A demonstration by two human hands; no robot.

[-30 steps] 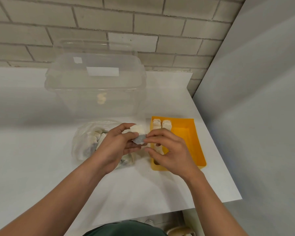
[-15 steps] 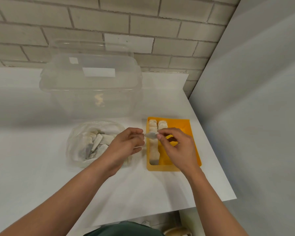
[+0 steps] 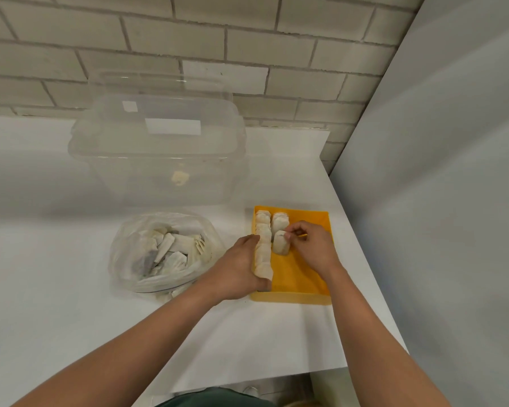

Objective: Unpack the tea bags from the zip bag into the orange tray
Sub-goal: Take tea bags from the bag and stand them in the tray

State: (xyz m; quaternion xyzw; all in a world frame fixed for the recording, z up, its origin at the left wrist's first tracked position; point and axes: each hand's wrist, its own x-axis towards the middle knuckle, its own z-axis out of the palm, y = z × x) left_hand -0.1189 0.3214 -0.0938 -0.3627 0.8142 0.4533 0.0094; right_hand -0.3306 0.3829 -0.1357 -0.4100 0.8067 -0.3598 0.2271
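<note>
The orange tray (image 3: 303,277) lies on the white table at the right. A full row of pale tea bags (image 3: 262,245) lines its left side; a shorter second row (image 3: 280,223) starts at the back. My right hand (image 3: 312,248) pinches a tea bag (image 3: 280,243) at the front of that second row, inside the tray. My left hand (image 3: 238,268) rests against the tray's left wall, next to the long row; its fingertips are hidden. The clear zip bag (image 3: 165,254), holding several tea bags, lies left of the tray.
A large clear plastic bin (image 3: 159,151) stands behind the zip bag, close to the brick wall. A grey wall borders the table on the right. The table's front edge runs just below my forearms.
My right hand carried the tea bag from between both hands down into the tray's second row. My left hand let go of it and moved to the tray's left wall.
</note>
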